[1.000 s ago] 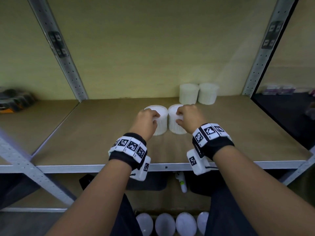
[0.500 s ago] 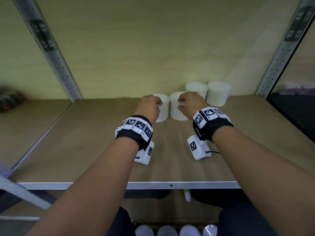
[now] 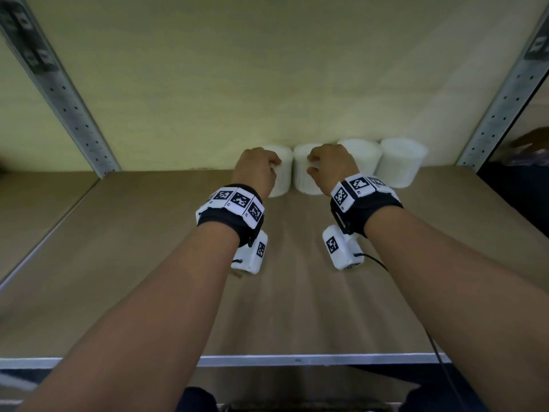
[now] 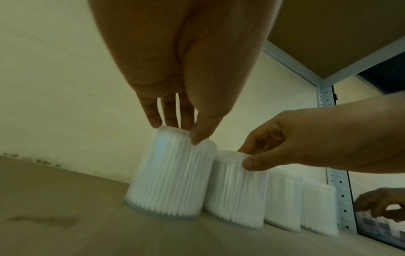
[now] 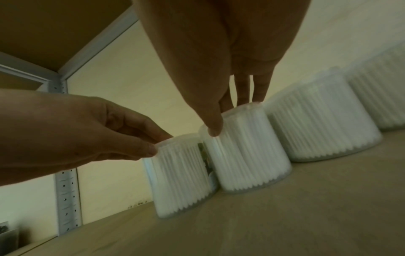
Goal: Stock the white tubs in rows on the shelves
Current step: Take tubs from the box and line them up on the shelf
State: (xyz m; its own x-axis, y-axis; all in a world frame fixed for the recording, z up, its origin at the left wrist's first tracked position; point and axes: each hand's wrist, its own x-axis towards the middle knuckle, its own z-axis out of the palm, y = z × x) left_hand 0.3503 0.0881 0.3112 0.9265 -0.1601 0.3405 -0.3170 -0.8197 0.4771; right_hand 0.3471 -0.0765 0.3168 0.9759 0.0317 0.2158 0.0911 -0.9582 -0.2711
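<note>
Head view shows four white tubs in a row along the back edge of the shelf (image 3: 148, 292), toward its right rear corner, near the right upright (image 3: 502, 99). The left hand (image 3: 255, 171) pinches the top rim of the leftmost tub (image 4: 171, 175) between thumb and fingers (image 4: 153, 119); the right hand (image 3: 329, 166) grips the rim of the second tub (image 4: 236, 192) the same way, thumb in front and fingers over the top. Both held tubs stand on the shelf board, touching or nearly touching each other, and the second sits close against the third tub (image 3: 364, 157), with the fourth tub (image 3: 401, 162) beside it. The risk, as I judge it, lies in the high, light grips: a push or a release made at the rim could tip a tub instead of sliding it, and a tilting tub would knock its neighbours out of line. The left tub in the wrist views looks slightly tilted, though lens distortion may account for that. Pulling the fingers back carelessly could also drag a tub forward out of the row.
</note>
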